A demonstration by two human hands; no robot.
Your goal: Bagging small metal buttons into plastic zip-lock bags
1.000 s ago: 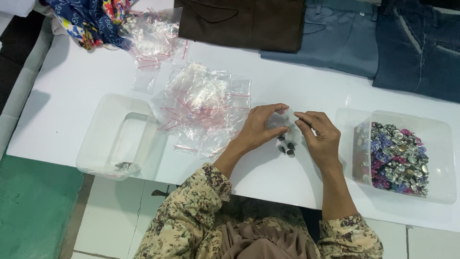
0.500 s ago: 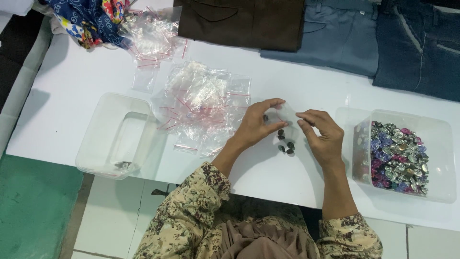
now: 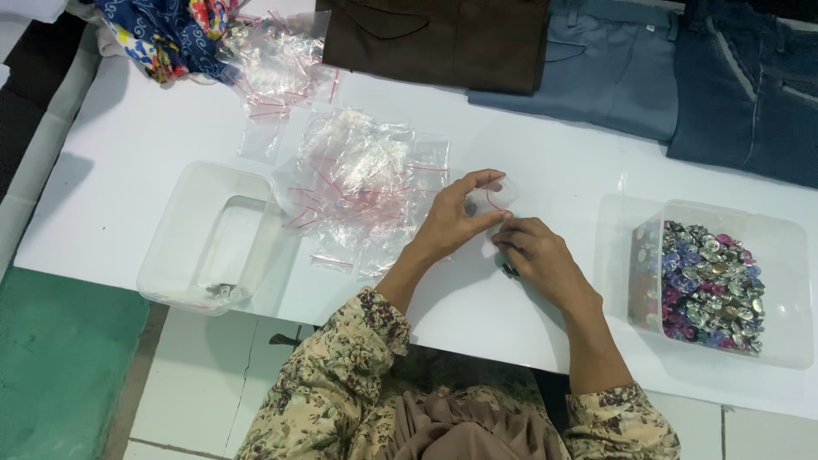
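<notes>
Your left hand (image 3: 452, 223) holds a small clear bag (image 3: 496, 194) with a red strip at its mouth, thumb and forefinger pinching it so the opening stays lifted off the white table (image 3: 554, 170), toward your right hand (image 3: 538, 260). That hand lies just to the right and nearer you, fingers curled down and pressed together over some small dark pieces (image 3: 509, 271) on the table. Whether they actually pinch one is hard to tell, since your knuckles hide the tips. The two hands sit almost touching, which keeps the bag's mouth close to the pieces.

To the right, well within reach of your right hand, a clear tub (image 3: 780, 255) holds a heap of shiny buttons (image 3: 709, 285) in silver, pink and purple; it stands on the side of the hand that picks. To the left of your left hand lies a loose pile of empty bags (image 3: 358, 183) of the same kind, so that hand can take one without crossing over. Further left is a second clear tub (image 3: 183, 238), nearly empty, with a few dark bits in its near corner.

Along the far edge lie folded trousers: brown (image 3: 434, 38), grey-blue (image 3: 605, 64) and dark blue (image 3: 754, 85). A patterned blue cloth (image 3: 162, 30) and more bags (image 3: 273, 60) sit at the far left.
</notes>
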